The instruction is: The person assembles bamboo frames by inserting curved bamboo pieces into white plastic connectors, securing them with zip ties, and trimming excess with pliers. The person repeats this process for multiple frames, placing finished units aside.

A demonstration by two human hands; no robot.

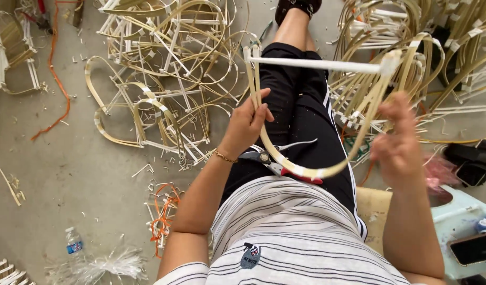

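The bamboo frame, a bent strip closed across the top by a white crossbar, hangs above the person's lap and serves as the anchor here. The left hand grips the frame's left side, fingers curled around the double strip with the thumb pressed over it. The right hand sits at the frame's right side, motion-blurred; its fingers look bunched together near the strip, though whether they actually pinch it cannot be told. Just under the bottom curve of the frame, a pair of shears with a red handle lies on the black trousers. Left of the frame, a loose heap of similar frames spreads over the concrete floor, with an orange cord trailing beyond it. Right of the frame, another stack of finished frames rises. Below and far left of the frame stands a small water bottle; below and right, a phone rests on a pale blue stool
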